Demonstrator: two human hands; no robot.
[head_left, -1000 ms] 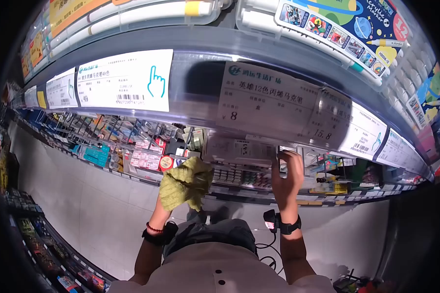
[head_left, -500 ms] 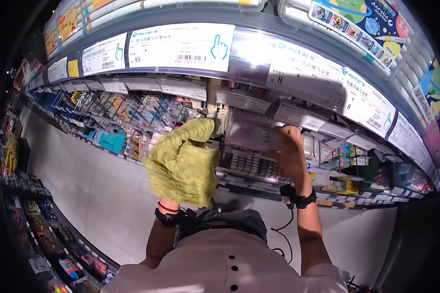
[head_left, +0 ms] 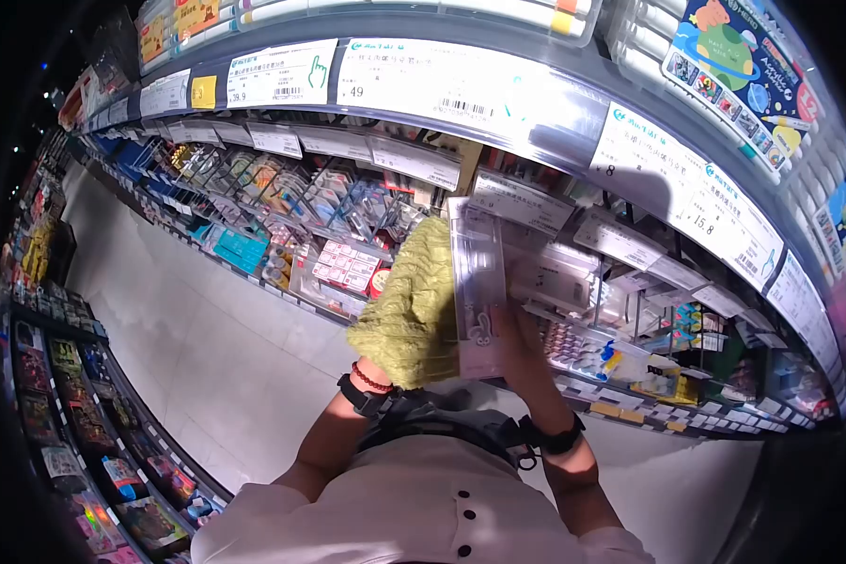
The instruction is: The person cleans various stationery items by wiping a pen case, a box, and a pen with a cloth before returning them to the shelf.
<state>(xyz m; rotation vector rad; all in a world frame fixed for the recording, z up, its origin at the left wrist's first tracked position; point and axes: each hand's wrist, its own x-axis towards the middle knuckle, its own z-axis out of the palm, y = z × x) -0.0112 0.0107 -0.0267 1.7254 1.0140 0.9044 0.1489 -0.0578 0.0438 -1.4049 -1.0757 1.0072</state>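
While the right hand (head_left: 523, 350) gripped the box (head_left: 477, 273) by one side below the front edge of the upper shelf (head_left: 559, 122), the cloth (head_left: 409, 305) over the left hand (head_left: 376, 370) met the other, apparently steadying it; the covered fingers' grip could not be told.

The upper shelf (head_left: 564, 115) carries clear cases of markers (head_left: 498, 13), with price labels (head_left: 418, 77) along its front.

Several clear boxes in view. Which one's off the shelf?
The box with the rabbit print, in the right hand, yellow-green cloth at its left side. The marker boxes sit on the top shelf.
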